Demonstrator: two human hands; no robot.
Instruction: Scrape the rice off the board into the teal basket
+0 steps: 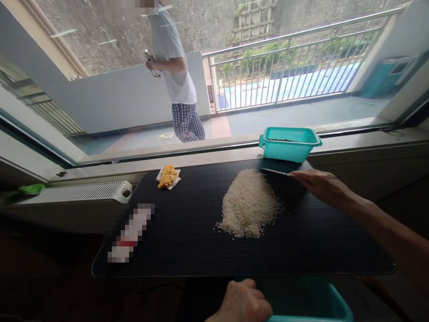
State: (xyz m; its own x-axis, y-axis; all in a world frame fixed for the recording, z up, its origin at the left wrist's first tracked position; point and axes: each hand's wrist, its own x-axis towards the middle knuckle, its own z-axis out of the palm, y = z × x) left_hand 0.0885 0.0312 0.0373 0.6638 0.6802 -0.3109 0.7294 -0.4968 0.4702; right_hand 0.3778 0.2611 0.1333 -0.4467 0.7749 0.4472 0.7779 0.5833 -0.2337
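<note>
A heap of white rice grains [250,203] lies on the black tabletop [187,241], with loose grains around its edge. At the far right of the heap, my right hand [321,184] is closed on a thin flat strip [276,172]. The strip is seen almost edge-on and reaches the top of the heap; its exact kind does not show. Below the table's near edge, my left hand [244,302] is wrapped round the rim of a teal plastic tub [342,304]. Much of that tub lies out of frame, and its dark inside shows no clear contents.
A second teal tub [288,152] with dark grains stands at the table's far edge by the window. A folded yellow cloth [168,175] on white paper lies far left; a blurred-out item [132,235] is nearer. A radiator [83,192] stands left. Outside, a person [177,71] is on the walkway.
</note>
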